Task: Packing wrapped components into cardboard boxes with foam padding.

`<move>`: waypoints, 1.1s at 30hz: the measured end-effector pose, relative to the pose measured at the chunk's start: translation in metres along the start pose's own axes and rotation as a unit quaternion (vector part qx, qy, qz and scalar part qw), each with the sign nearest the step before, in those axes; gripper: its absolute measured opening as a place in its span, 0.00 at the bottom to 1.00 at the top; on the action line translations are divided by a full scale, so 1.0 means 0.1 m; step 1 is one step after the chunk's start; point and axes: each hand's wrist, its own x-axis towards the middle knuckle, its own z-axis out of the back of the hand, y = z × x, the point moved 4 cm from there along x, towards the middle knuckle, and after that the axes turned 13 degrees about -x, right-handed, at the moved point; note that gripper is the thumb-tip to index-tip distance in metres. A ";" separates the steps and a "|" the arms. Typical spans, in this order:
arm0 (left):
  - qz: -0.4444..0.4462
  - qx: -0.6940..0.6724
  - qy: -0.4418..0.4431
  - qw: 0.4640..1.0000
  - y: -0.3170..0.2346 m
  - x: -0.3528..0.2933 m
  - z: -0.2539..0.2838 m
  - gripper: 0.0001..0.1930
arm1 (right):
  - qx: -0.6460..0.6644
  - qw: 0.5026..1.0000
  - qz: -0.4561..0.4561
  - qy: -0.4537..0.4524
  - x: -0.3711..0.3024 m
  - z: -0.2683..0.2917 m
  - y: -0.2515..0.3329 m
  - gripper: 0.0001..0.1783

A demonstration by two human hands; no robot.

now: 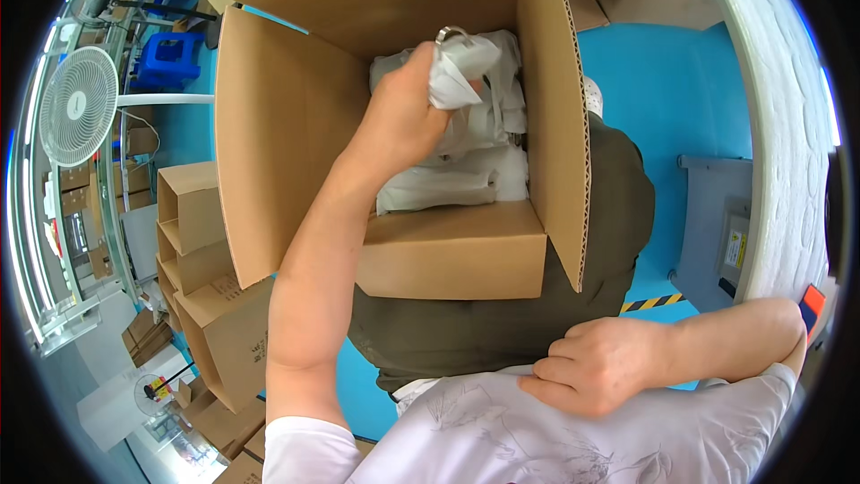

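My left hand (403, 112) reaches into a large open cardboard box (269, 143) and is closed around a white-wrapped item (464, 67). A shiny curved metal piece sticks out of the wrapping at its top; the rest of it is covered. Beneath it, several white-wrapped packages (439, 186) lie in the box, partly behind my hand. My right hand (596, 366) is curled closed against the front of my white shirt, near its hem. Nothing shows in its fingers, though the palm side is turned away.
The box flaps stand up around the opening. Stacked cartons (224, 332) are at the left, near a white fan (81, 106) and a blue stool (167, 60). On the right are a grey metal cabinet (708, 224) and a white-covered surface (779, 116). My legs press close to the box.
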 end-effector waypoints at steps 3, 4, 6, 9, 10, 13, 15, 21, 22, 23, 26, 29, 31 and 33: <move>-0.008 0.128 0.131 0.983 0.13 -0.03 -0.12 0.18 | 0.001 1.000 0.000 0.002 0.01 -0.03 -0.02 0.18; -0.011 0.128 0.131 0.983 0.14 -0.02 -0.16 0.18 | -0.003 1.000 -0.002 -0.002 0.00 -0.03 -0.01 0.18; -0.014 0.192 0.196 0.961 0.15 -0.03 -0.32 0.15 | -0.014 1.000 -0.003 -0.001 -0.01 -0.03 0.01 0.18; -0.018 0.173 0.168 0.970 0.26 -0.04 -0.32 0.14 | -0.030 1.000 0.006 -0.006 -0.01 -0.05 0.00 0.18; -0.020 0.150 0.141 0.978 0.27 -0.04 -0.30 0.15 | -0.038 0.999 0.011 -0.009 -0.01 -0.05 0.01 0.17; -0.025 0.046 0.062 0.997 0.28 -0.06 -0.21 0.17 | -0.046 0.999 0.016 0.000 0.00 -0.04 0.01 0.16; -0.017 0.064 0.024 0.998 0.34 -0.05 -0.17 0.18 | -0.048 0.999 0.013 0.012 -0.02 -0.05 0.03 0.18; 0.202 -0.088 -0.139 0.966 0.40 -0.16 -0.03 0.22 | -0.051 0.998 0.020 0.031 -0.03 -0.07 0.00 0.17; 0.275 -0.152 -0.175 0.933 0.48 -0.22 -0.01 0.24 | -0.049 0.998 0.018 0.045 -0.03 -0.08 -0.01 0.20; 0.275 -0.152 -0.177 0.933 0.55 -0.24 0.01 0.24 | -0.050 0.998 0.021 0.045 -0.02 -0.08 -0.01 0.20; 0.304 -0.240 -0.161 0.908 0.71 -0.30 -0.02 0.26 | -0.053 0.997 0.020 0.055 -0.02 -0.09 -0.02 0.20; 0.304 -0.199 -0.209 0.908 0.67 -0.31 -0.04 0.27 | -0.062 0.996 0.017 0.054 -0.03 -0.08 -0.01 0.19; 0.315 -0.176 -0.198 0.911 0.70 -0.26 -0.05 0.28 | -0.061 0.996 0.014 0.066 -0.05 -0.07 0.00 0.19; 0.331 -0.192 -0.169 0.908 0.90 -0.29 0.07 0.28 | -0.057 0.997 0.018 0.057 -0.05 -0.14 0.00 0.16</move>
